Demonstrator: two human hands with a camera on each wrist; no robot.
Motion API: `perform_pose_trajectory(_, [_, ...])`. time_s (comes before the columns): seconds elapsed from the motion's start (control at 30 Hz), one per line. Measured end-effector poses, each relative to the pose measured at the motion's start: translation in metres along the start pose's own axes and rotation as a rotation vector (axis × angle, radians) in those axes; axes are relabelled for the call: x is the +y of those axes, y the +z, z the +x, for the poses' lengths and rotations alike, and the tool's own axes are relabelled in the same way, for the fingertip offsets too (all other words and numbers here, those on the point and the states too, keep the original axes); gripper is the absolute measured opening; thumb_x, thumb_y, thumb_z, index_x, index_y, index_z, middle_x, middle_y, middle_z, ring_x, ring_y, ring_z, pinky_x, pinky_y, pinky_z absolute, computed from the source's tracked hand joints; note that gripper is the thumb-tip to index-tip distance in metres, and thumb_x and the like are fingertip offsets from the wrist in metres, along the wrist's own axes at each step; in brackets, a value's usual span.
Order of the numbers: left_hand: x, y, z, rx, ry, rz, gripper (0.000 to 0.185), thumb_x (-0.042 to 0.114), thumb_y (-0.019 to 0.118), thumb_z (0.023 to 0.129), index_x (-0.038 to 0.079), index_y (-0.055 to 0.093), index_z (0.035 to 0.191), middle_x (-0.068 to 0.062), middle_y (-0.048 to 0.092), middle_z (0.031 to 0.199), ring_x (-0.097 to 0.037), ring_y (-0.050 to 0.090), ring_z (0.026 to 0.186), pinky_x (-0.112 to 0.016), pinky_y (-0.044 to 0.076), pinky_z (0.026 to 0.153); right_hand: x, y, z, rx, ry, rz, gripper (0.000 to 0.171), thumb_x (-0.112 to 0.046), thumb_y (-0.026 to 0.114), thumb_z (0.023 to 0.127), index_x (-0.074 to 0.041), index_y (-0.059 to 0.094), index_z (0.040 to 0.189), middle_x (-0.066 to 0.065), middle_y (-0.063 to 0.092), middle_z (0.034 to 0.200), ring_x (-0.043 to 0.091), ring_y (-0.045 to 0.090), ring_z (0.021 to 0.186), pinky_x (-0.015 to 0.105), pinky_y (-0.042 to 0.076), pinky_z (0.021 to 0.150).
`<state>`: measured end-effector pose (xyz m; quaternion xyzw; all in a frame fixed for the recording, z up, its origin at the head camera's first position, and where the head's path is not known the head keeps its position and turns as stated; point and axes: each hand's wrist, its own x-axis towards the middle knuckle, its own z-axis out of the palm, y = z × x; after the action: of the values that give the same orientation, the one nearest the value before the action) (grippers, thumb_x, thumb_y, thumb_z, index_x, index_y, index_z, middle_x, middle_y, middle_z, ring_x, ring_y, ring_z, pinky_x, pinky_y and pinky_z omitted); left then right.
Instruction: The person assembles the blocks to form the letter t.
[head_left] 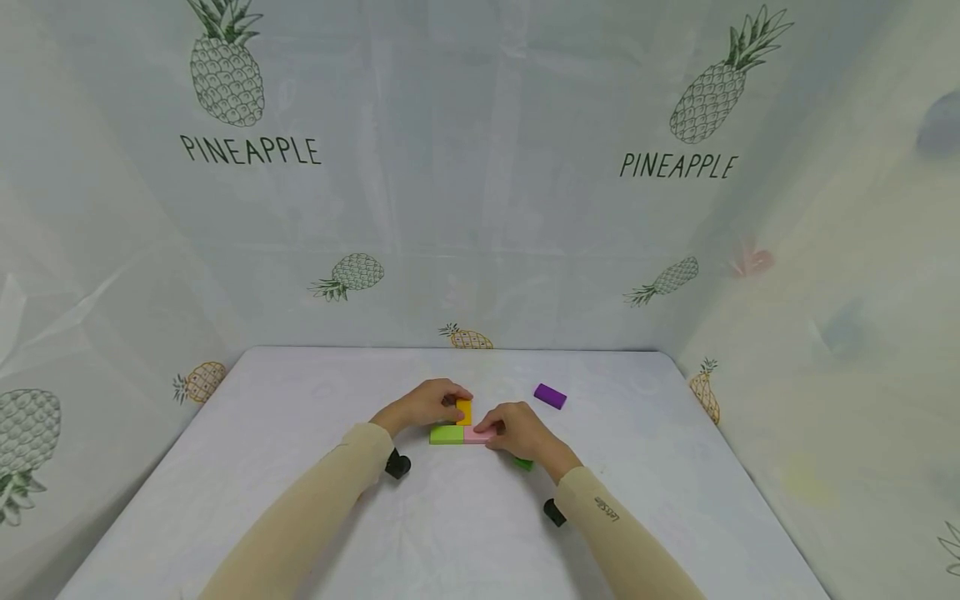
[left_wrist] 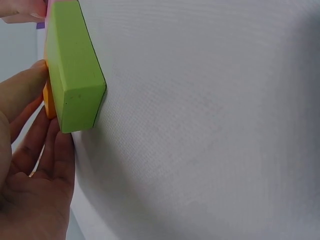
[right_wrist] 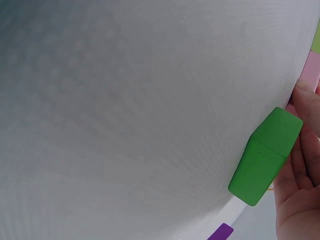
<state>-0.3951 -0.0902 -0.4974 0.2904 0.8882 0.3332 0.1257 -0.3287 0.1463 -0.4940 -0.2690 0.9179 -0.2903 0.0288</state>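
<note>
**Blocks gathered mid-table, both hands on them**

Blocks sit in a tight cluster near the middle of the white table (head_left: 300, 500), roughly level between its left and right edges and well short of the far edge. The lime green block (head_left: 446, 434) lies flat with the pink block (head_left: 477, 433) butted against its right end, the two forming one row. The orange block (head_left: 464, 411) stands just behind that row, touching it about where the two meet.

The left hand (head_left: 423, 406) curls around the orange block from the left and behind, fingers closed on it; the left wrist view shows the fingers (left_wrist: 37, 145) lying along the lime green block's far side. The right hand (head_left: 517, 430) pinches the right end of the pink block with its fingertips. The two hands are close together, nearly meeting over the row.

A dark green block (head_left: 523, 462) lies on the table under the right palm, near the wrist; whether the hand touches it cannot be told. A purple block (head_left: 550, 396) lies alone, behind and to the right of the right hand, apart from everything.

Bare cloth runs from the cluster to the left edge, the right edge and the near edge.
</note>
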Motion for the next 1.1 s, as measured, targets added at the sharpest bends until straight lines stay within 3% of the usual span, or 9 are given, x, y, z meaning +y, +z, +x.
perform_pose_trajectory(0.5, [0.0018, -0.0003, -0.0009, -0.003, -0.017, 0.001, 0.039, 0.029, 0.071, 0.091, 0.020, 0.065, 0.129, 0.007, 0.062, 0.118, -0.015, 0.054, 0.107, -0.040, 0.045, 0.101, -0.0025, -0.0010, -0.0001, -0.013, 0.023, -0.013, 0.022, -0.014, 0.078, 0.083, -0.023, 0.078, 0.103, -0.010, 0.070, 0.097, 0.009, 0.054, 0.083, 0.022, 0.048, 0.076])
perform_pose_trajectory(0.73, [0.0001, 0.0003, 0.0005, -0.007, -0.014, 0.025, 0.039, 0.030, 0.071, 0.091, 0.023, 0.065, 0.129, 0.010, 0.062, 0.117, -0.012, 0.055, 0.105, -0.035, 0.047, 0.099, -0.0022, -0.0015, 0.0001, -0.029, 0.020, -0.009, 0.023, -0.013, 0.078, 0.083, -0.021, 0.077, 0.105, -0.009, 0.071, 0.098, 0.010, 0.057, 0.085, 0.024, 0.050, 0.079])
perform_pose_trajectory(1.1, [-0.0011, 0.0008, 0.0009, -0.004, -0.027, 0.006, 0.040, 0.030, 0.071, 0.090, 0.023, 0.064, 0.130, 0.010, 0.062, 0.118, -0.012, 0.054, 0.108, -0.037, 0.046, 0.100, 0.0003, -0.0002, 0.0014, -0.019, 0.013, -0.013, 0.022, -0.013, 0.078, 0.083, -0.022, 0.078, 0.104, -0.008, 0.070, 0.096, 0.010, 0.054, 0.082, 0.022, 0.048, 0.075])
